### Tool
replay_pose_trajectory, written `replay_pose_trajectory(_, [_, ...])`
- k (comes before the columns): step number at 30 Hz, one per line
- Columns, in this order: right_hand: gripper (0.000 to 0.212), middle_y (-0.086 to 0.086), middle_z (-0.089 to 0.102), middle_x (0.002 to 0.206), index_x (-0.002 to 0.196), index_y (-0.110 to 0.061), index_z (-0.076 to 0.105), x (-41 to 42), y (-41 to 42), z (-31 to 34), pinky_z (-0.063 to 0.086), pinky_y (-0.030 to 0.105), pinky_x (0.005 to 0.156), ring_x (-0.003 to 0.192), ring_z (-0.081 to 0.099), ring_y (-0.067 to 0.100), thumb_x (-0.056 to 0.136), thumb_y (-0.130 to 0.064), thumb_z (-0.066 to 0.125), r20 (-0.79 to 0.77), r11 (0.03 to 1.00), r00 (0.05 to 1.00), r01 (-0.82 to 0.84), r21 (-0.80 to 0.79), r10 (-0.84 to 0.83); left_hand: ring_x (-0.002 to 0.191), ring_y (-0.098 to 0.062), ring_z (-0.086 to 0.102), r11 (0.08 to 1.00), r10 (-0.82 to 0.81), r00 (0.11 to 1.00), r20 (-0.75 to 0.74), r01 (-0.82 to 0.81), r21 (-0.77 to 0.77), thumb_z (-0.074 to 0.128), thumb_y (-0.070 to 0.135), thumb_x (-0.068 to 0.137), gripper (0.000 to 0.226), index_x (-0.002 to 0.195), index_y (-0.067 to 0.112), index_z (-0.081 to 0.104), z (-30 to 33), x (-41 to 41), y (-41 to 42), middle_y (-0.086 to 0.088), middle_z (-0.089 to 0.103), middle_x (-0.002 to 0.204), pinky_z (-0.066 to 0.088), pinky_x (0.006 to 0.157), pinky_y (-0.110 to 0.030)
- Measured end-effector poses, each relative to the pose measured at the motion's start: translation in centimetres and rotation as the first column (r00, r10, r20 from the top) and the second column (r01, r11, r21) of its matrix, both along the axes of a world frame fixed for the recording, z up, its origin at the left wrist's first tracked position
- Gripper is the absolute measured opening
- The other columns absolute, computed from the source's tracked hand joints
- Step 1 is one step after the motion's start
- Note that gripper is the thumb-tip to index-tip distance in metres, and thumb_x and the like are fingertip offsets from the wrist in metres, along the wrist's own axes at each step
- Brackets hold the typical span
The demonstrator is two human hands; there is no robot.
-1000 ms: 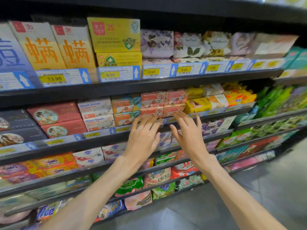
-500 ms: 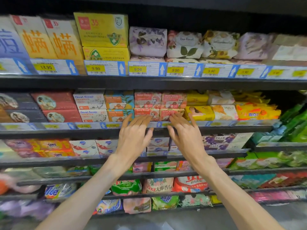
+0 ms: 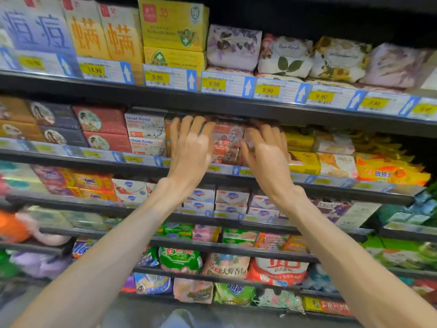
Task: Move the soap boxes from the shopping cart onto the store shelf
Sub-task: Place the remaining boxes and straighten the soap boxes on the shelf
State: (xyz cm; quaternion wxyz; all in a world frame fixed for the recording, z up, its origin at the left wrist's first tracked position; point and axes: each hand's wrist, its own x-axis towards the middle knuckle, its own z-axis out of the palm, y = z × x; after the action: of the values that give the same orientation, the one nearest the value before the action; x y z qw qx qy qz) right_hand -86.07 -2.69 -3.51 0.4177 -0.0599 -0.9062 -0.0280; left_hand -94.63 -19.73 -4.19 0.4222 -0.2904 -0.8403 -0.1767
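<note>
My left hand [image 3: 191, 147] and right hand [image 3: 267, 152] have gone from hovering at the shelf [image 3: 71, 159] lip to lying flat-fingered, holding nothing, against the pink soap boxes [image 3: 227, 143] (stacked in their row), so I judge I'm squaring them up.

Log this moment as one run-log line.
stage: straightening boxes on shelf | left hand: open, fingers on soap boxes | right hand: open, fingers on same boxes | shelf: second from top | cart: not in view
</note>
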Motion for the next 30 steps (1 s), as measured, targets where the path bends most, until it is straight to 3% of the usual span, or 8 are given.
replay_pose_trajectory(3, [0.033,0.009,0.062,0.127,0.119,-0.014,0.066,-2.1,0.2,0.5,0.038,0.045,0.104,0.118,0.053,0.034,0.097,-0.036,0.055,0.011,0.997,0.997,0.073,-0.008,-0.073,0.114,-0.036,0.053,0.999,0.036,0.999,0.015,-0.036,-0.005,0.067,0.011,0.092,0.020,0.111,0.010,0.066,-0.1,-1.1,0.4,-0.012,0.065,0.117,0.038,0.105,-0.057])
replay_pose_trajectory(7, [0.040,0.008,0.059,0.138,0.129,-0.022,0.065,-3.7,0.4,1.8,0.025,0.049,0.116,0.134,0.045,0.035,0.095,-0.042,0.058,0.197,0.987,0.972,0.145,-0.076,-0.128,0.122,-0.039,0.051,0.997,0.064,0.992,0.110,-0.059,-0.050,0.070,0.007,0.086,0.019,0.105,0.010,0.073,0.7,-2.1,0.6,-0.012,0.066,0.124,0.032,0.111,-0.059])
replay_pose_trajectory(10, [0.038,0.006,0.056,0.141,0.133,-0.028,0.061,-3.6,0.8,2.0,0.019,0.047,0.118,0.139,0.039,0.034,0.099,-0.042,0.053,0.242,0.986,0.963,0.143,-0.084,-0.119,0.127,-0.037,0.049,0.996,0.076,0.981,0.177,-0.066,-0.066,0.068,0.005,0.085,0.014,0.097,0.011,0.073,1.4,-2.3,0.6,-0.008,0.067,0.125,0.027,0.115,-0.058])
replay_pose_trajectory(22, [0.038,0.010,0.063,0.132,0.128,-0.022,0.065,-3.3,0.4,2.4,0.031,0.051,0.114,0.132,0.047,0.037,0.099,-0.044,0.053,0.276,0.982,0.958,0.122,-0.147,-0.078,0.122,-0.039,0.053,0.998,0.035,0.997,0.073,-0.031,-0.045,0.072,0.008,0.086,0.016,0.102,0.008,0.071,0.5,-2.8,-0.1,-0.011,0.067,0.121,0.033,0.111,-0.060])
replay_pose_trajectory(26, [0.036,0.006,0.057,0.139,0.131,-0.024,0.063,-3.1,0.5,2.2,0.024,0.050,0.118,0.138,0.041,0.034,0.099,-0.038,0.057,0.235,0.985,0.971,0.079,-0.155,-0.041,0.117,-0.037,0.054,1.000,0.005,1.000,0.029,-0.004,-0.024,0.074,0.008,0.087,0.012,0.097,0.008,0.068,0.1,-2.6,-0.1,-0.011,0.068,0.117,0.034,0.110,-0.059])
replay_pose_trajectory(30, [0.036,0.004,0.056,0.141,0.132,-0.026,0.062,-2.9,0.4,2.2,0.018,0.046,0.119,0.139,0.038,0.032,0.099,-0.039,0.055,0.220,0.986,0.975,0.069,-0.152,-0.034,0.121,-0.035,0.053,0.999,-0.008,1.000,0.030,0.009,-0.031,0.073,0.012,0.089,0.018,0.106,0.011,0.068,0.0,-3.0,-0.3,-0.008,0.067,0.124,0.032,0.112,-0.058])
